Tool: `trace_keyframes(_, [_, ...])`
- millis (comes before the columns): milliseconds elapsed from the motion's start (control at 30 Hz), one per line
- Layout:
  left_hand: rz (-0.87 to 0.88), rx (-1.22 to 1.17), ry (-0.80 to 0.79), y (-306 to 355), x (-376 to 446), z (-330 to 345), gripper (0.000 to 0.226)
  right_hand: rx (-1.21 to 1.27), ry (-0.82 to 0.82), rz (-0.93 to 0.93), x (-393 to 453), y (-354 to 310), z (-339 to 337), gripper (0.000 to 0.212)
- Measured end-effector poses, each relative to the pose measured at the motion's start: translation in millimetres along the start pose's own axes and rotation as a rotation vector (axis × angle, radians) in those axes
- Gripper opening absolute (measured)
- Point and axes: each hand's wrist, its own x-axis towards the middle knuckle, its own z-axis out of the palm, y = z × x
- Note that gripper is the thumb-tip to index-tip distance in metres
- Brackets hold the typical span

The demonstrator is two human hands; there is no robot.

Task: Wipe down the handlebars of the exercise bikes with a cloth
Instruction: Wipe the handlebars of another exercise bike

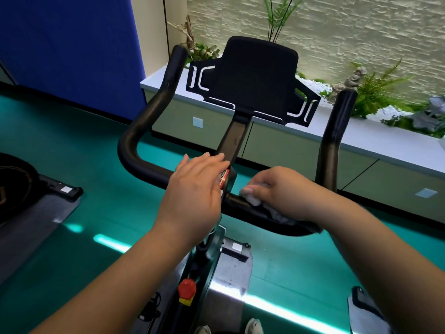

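From the head camera, the person looks down on a black handlebar [144, 162] of an exercise bike, with both bare forearms reaching in from the bottom of the view. The right hand [284, 191] curls over the crossbar just right of the centre post, its fingers gripping a pale grey cloth [252, 198] and pressing it against the bar; part of the cloth bunches out under the fingertips and more of it trails along the bar beneath the wrist. The left hand [195, 189] lies just left of the post, fingers straight and close together, flat over the crossbar and holding nothing; whether the palm actually touches the bar cannot be told. Between the two hands a red and white sticker [224, 178] shows on the post. Beyond the left hand's fingertips the post rises to a black tablet holder [255, 78]. The bar's left horn curves up and away from the left hand, and the right horn [337, 131] stands upright beyond the right hand. Below the left wrist, lower on the frame, sits a red knob [187, 288]. The floor [96, 145] is teal, and beyond both hands runs a white ledge [361, 138] with green plants [378, 90] before a pale stone wall.
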Motion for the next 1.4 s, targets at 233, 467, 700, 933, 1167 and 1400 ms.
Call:
trace_keyframes(233, [0.001,0.010,-0.014,1,0,-1,0.050,-0.201,-0.098,0.016,5,13,-10,0.035])
trace_keyframes(467, [-0.009,0.028,-0.018,3,0,-3,0.051,-0.232,-0.070,-0.080,12,6,-4,0.034])
trace_keyframes(700, [0.009,0.150,-0.070,7,-1,-5,0.051,-0.270,-0.162,-0.080,-21,23,-30,0.027])
trace_keyframes(933, [0.009,0.232,-0.074,20,2,-4,0.056,-0.135,-0.108,-0.114,-16,24,-18,0.029])
trace_keyframes(1167, [-0.002,0.226,-0.081,24,5,-1,0.049,-0.371,-0.277,-0.046,-32,31,-61,0.022])
trace_keyframes(1400, [0.026,0.254,-0.066,31,6,4,0.050,-0.391,-0.323,-0.134,-31,35,-59,0.018])
